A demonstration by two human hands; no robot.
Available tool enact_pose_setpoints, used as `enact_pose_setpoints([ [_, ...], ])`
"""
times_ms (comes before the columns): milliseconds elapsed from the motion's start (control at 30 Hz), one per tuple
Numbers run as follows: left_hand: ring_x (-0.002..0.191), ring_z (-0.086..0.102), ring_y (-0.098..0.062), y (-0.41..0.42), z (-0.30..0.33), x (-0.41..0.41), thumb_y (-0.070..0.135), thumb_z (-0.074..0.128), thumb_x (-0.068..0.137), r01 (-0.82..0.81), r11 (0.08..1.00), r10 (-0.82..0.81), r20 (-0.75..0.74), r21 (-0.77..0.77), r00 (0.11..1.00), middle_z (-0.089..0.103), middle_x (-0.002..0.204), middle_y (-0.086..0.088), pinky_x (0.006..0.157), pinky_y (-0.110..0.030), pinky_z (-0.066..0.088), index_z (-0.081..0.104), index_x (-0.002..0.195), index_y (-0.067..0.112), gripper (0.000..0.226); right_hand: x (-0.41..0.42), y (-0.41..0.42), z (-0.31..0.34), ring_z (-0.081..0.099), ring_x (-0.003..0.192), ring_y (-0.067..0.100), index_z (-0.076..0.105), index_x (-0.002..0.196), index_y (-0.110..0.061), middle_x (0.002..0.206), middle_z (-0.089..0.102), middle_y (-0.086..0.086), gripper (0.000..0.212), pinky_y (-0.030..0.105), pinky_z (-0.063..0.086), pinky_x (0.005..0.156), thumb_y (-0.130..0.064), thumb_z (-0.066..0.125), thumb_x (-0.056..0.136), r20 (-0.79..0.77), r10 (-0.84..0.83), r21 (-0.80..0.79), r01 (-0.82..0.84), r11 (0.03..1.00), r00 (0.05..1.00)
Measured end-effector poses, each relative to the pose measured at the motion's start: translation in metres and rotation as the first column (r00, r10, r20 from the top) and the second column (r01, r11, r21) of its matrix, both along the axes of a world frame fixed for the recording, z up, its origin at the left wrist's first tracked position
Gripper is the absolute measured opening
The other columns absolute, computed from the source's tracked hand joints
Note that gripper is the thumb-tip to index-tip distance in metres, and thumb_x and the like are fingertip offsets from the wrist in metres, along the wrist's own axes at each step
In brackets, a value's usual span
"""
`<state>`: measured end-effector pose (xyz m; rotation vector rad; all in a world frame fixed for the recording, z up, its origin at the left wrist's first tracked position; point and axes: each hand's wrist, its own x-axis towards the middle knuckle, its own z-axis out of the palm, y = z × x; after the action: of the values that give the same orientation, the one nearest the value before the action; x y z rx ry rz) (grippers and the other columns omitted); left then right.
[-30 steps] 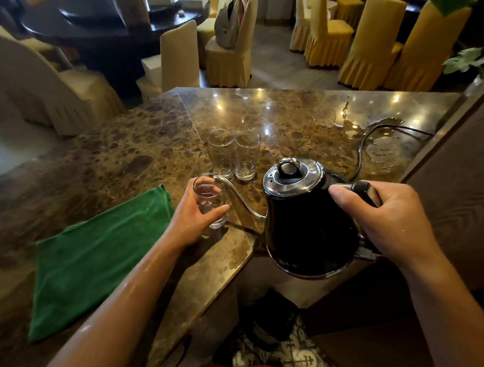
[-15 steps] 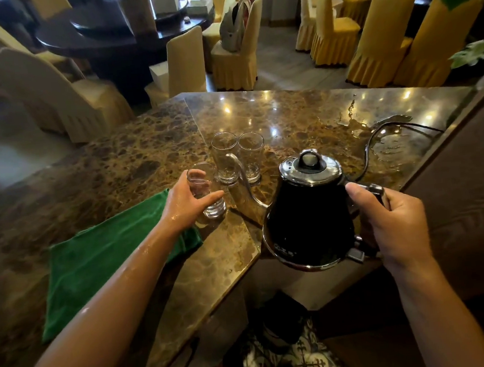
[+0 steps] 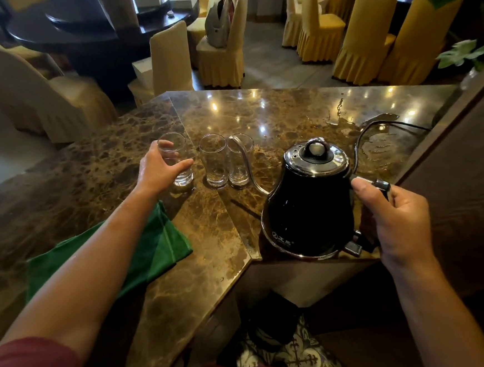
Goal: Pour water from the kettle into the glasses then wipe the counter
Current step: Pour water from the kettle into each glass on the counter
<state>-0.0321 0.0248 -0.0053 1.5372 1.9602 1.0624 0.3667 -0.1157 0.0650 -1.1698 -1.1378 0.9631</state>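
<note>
On marble tabletop (image 3: 287, 107): left glass (image 3: 177, 162) gripped by left hand (image 3: 158, 169), beside two glasses (image 3: 226, 161). Kettle (image 3: 309, 207) held by handle, right hand (image 3: 394, 220) clamped. Green cloth (image 3: 159, 247) under left forearm.

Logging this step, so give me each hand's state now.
Left hand: holding the leftmost glass on the counter.
Right hand: gripping the kettle by its handle.

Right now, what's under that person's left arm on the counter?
A green cloth lies on the marble counter beneath the left forearm, which covers its middle; whatever lies under the cloth is hidden.
</note>
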Motion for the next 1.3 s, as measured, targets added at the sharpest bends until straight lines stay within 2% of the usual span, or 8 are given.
enact_pose_setpoints([
  [167, 0.104, 0.070, -0.021, 0.004, -0.011, -0.006, 0.041, 0.089, 0.074, -0.005, 1.000, 0.005, 0.007, -0.026, 1.000, 0.072, 0.111, -0.003, 0.097, -0.040, 0.056, 0.054, 0.128, 0.018, 0.068, -0.004, 0.002, 0.002, 0.071, 0.069, 0.022, 0.075, 0.075, -0.007, 0.073, 0.075, 0.004, 0.033, 0.032, 0.057, 0.064, -0.037, 0.080, 0.085, -0.004, -0.021, -0.012, 0.021, 1.000, 1.000],
  [433, 0.104, 0.071, -0.019, 0.004, -0.015, -0.007, 0.042, 0.089, 0.074, 0.015, 0.999, -0.012, 0.066, -0.051, 0.998, 0.071, 0.117, -0.004, 0.094, -0.035, 0.056, 0.052, 0.131, 0.019, 0.072, -0.008, 0.004, 0.004, 0.068, 0.061, 0.009, 0.078, 0.068, -0.021, 0.064, 0.071, -0.006, 0.021, 0.023, 0.054, 0.055, -0.036, 0.075, 0.083, -0.021, 0.011, -0.018, -0.011, 1.000, 1.000],
  [600, 0.143, 0.044, -0.028, -0.008, -0.006, -0.011, 0.049, 0.086, 0.073, 0.093, 0.986, -0.070, 0.168, -0.137, 0.983, 0.038, 0.159, -0.011, 0.114, -0.049, 0.042, 0.017, 0.161, 0.022, 0.115, -0.006, 0.004, 0.001, 0.071, 0.063, 0.005, 0.081, 0.070, -0.025, 0.066, 0.074, -0.008, 0.026, 0.019, 0.054, 0.057, -0.021, 0.072, 0.094, -0.004, 0.023, -0.022, -0.023, 0.999, 1.000],
  [767, 0.158, 0.005, -0.029, -0.051, -0.005, 0.004, 0.076, 0.071, 0.073, -0.115, 0.992, 0.122, -0.240, 0.044, 0.963, 0.012, 0.171, -0.009, 0.126, -0.054, 0.015, 0.019, 0.162, 0.023, 0.115, -0.003, 0.001, 0.000, 0.067, 0.063, 0.016, 0.075, 0.067, -0.018, 0.067, 0.069, -0.001, 0.027, 0.022, 0.053, 0.055, -0.035, 0.076, 0.088, -0.015, 0.007, -0.039, -0.007, 0.999, 1.000],
  [967, 0.157, -0.010, -0.036, -0.088, -0.011, 0.029, 0.084, 0.060, 0.074, -0.151, 0.977, 0.207, -0.514, 0.149, 0.832, -0.001, 0.172, -0.013, 0.124, -0.058, 0.000, 0.033, 0.157, 0.026, 0.105, 0.003, -0.004, -0.003, 0.052, 0.072, 0.035, 0.052, 0.087, 0.018, 0.080, 0.056, 0.022, 0.093, 0.044, 0.046, 0.063, -0.066, 0.086, 0.067, -0.038, -0.032, -0.058, 0.030, 0.998, 0.999],
  [1100, 0.157, 0.009, -0.036, -0.100, -0.009, 0.053, 0.085, 0.059, 0.073, -0.166, 0.980, 0.197, -0.490, 0.106, 0.849, 0.012, 0.169, -0.016, 0.124, -0.059, 0.016, 0.023, 0.160, 0.025, 0.112, 0.011, -0.009, -0.003, 0.059, 0.065, 0.030, 0.060, 0.083, 0.012, 0.074, 0.061, 0.018, 0.077, 0.032, 0.051, 0.060, -0.060, 0.084, 0.071, -0.035, -0.027, -0.067, 0.025, 0.997, 0.999],
  [1200, 0.143, 0.041, -0.031, -0.099, -0.008, 0.073, 0.078, 0.067, 0.076, -0.133, 0.983, 0.164, -0.287, 0.125, 0.944, 0.038, 0.158, -0.012, 0.110, -0.058, 0.042, 0.015, 0.161, 0.028, 0.112, 0.014, -0.013, -0.002, 0.055, 0.059, 0.028, 0.066, 0.076, 0.001, 0.067, 0.060, 0.011, 0.057, 0.028, 0.044, 0.052, -0.053, 0.081, 0.075, -0.036, -0.021, -0.077, 0.018, 0.997, 0.999],
  [1300, 0.136, 0.049, -0.024, -0.092, -0.007, 0.089, 0.073, 0.072, 0.076, -0.139, 0.986, 0.147, -0.079, 0.096, 0.986, 0.047, 0.152, -0.008, 0.106, -0.050, 0.047, 0.020, 0.159, 0.029, 0.107, 0.016, -0.016, -0.001, 0.049, 0.062, 0.033, 0.065, 0.077, 0.003, 0.068, 0.055, 0.018, 0.056, 0.029, 0.040, 0.049, -0.052, 0.079, 0.076, -0.029, -0.030, -0.076, 0.027, 0.997, 0.999],
])
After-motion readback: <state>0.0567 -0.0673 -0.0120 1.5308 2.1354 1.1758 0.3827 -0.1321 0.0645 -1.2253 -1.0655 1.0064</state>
